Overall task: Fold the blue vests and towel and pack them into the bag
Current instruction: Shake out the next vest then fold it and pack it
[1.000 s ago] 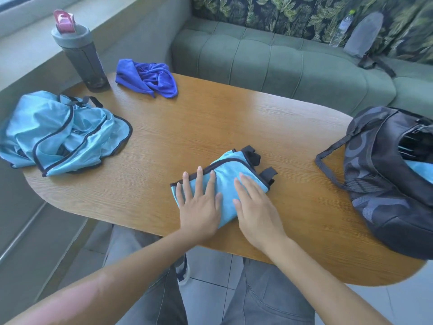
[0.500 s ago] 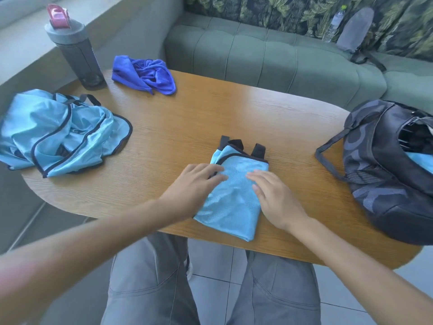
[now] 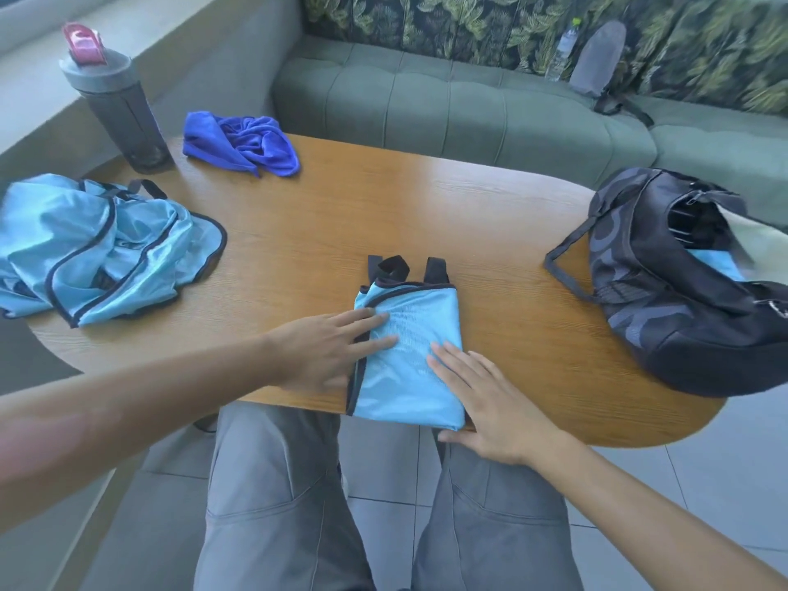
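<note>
Head view: folded vest [image 3: 409, 356] now lies turned lengthwise at the surface's [image 3: 383, 215] near edge. Both hands, left [image 3: 328, 351] and right [image 3: 490, 403], rest flat and unclenched on it, smoothing. Likely ready for the bag [image 3: 665, 292].

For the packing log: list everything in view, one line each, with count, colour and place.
Folded vest: 1, light blue, near table edge, under both hands.
Unfolded vests: heap, count unclear, light blue, table's left end.
Towel: 1, dark blue, crumpled, far left.
Bag: 1, black, open, table's right end, light blue cloth inside.
Bottle: 1, grey, pink lid, far left corner.
Table: 1, wooden.
Sofa: 1, green, behind table.
Left hand: flat on vest's left edge.
Right hand: flat on vest's right edge.
</note>
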The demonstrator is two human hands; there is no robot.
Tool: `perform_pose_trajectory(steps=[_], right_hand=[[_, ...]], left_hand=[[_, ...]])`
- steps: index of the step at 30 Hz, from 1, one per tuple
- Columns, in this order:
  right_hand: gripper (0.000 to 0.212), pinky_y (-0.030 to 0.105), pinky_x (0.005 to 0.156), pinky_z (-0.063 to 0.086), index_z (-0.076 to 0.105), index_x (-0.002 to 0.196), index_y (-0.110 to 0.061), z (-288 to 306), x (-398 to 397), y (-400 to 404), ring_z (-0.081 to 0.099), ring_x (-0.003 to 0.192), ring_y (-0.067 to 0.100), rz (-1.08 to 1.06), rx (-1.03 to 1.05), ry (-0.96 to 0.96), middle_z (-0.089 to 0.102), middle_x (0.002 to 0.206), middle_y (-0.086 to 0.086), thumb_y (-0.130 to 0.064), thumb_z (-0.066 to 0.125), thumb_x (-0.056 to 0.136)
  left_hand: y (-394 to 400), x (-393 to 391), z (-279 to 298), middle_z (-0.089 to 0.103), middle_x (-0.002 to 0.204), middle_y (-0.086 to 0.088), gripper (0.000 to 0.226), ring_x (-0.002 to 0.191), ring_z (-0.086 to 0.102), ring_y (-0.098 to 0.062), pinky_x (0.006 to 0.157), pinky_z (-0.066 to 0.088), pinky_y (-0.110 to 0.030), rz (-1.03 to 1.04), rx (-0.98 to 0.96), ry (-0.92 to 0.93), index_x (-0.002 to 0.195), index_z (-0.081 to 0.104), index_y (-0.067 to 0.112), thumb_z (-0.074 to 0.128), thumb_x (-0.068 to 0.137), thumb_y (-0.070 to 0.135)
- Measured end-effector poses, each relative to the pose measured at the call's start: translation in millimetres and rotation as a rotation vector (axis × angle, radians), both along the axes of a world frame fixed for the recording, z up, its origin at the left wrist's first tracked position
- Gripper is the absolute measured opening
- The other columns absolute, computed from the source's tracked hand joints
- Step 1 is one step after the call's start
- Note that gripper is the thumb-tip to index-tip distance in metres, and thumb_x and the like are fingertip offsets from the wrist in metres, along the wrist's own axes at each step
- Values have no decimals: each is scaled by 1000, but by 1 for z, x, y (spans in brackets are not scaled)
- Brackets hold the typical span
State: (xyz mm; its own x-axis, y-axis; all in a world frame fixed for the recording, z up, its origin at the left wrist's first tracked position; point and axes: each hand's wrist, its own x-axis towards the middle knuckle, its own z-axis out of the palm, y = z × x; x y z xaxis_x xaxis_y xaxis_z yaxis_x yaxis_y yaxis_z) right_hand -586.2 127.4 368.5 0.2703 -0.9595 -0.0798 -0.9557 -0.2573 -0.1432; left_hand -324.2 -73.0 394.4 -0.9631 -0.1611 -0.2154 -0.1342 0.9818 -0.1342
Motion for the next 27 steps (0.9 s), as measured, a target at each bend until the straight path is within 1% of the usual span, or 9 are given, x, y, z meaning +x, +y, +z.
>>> perform_pose_trajectory(steps=[2, 5, 10, 14, 18, 21, 23, 25, 27], right_hand=[[95, 44, 124, 12, 9, 163, -21, -5, 1, 8, -1, 157, 12, 12, -31, -35, 1, 171, -6, -49, 65, 91], [85, 42, 125, 9, 16, 162, -26, -6, 7, 15, 4, 156, 9, -20, -50, -131, 7, 170, -11, -35, 63, 92], [80, 32, 126, 6, 26, 159, -29, -2, 12, 13, 8, 153, -1, -127, -17, -303, 16, 166, -19, -16, 68, 92], [65, 24, 121, 24, 47, 149, -29, -3, 19, 18, 28, 146, -5, -341, -90, -574, 37, 156, -19, -16, 74, 91], [37, 23, 113, 39, 71, 121, -24, -3, 26, 11, 51, 133, 0, -401, -214, -721, 62, 136, -16, -7, 76, 89], [32, 14, 104, 42, 68, 122, -28, 6, 33, -1, 57, 124, -5, -452, -191, -767, 64, 131, -19, -15, 71, 93], [23, 10, 87, 46, 65, 118, -30, 14, 37, -7, 65, 101, -4, -496, -169, -815, 69, 111, -25, -20, 67, 97], [13, 19, 70, 46, 60, 109, -31, 19, 38, -15, 62, 74, 8, -552, -191, -875, 69, 93, -16, -30, 63, 98], [8, 33, 71, 47, 59, 101, -29, 21, 41, -24, 59, 75, 24, -618, -241, -963, 66, 87, -1, -36, 63, 98]], left_hand=[[15, 11, 3, 7, 169, -20, 85, 156, 10, -32, 127, 13, -41, -11, 9, 8, 162, -10, 33, 32, 94, 61], [39, 18, 1, 5, 167, -27, 95, 155, 9, -40, 125, 18, -47, 17, -3, 22, 159, -15, 42, 44, 87, 62], [54, 15, -7, 8, 166, -29, 96, 153, 13, -45, 122, 26, -52, 95, 5, 126, 160, -8, 46, 58, 90, 49], [60, 18, -10, 7, 168, -23, 68, 156, 5, -41, 124, 22, -50, 169, 135, 220, 159, -3, 50, 26, 98, 44], [53, 22, -12, 9, 170, -7, 67, 158, -1, -27, 127, 16, -44, 264, 320, 298, 157, -3, 56, 38, 106, 38], [48, 18, -8, 37, 161, 9, 53, 155, 18, -12, 124, 26, -40, 360, 537, 530, 155, 32, 46, 45, 104, 53], [47, 12, -4, 55, 146, 12, 43, 146, 36, -4, 115, 37, -34, 429, 666, 701, 142, 54, 35, 55, 101, 49], [48, 6, -2, 62, 136, 12, 36, 128, 54, -5, 106, 44, -30, 532, 787, 796, 134, 62, 33, 64, 98, 39], [47, 0, -5, 68, 119, 6, 34, 110, 62, -17, 98, 50, -39, 659, 920, 827, 123, 66, 23, 65, 97, 45]])
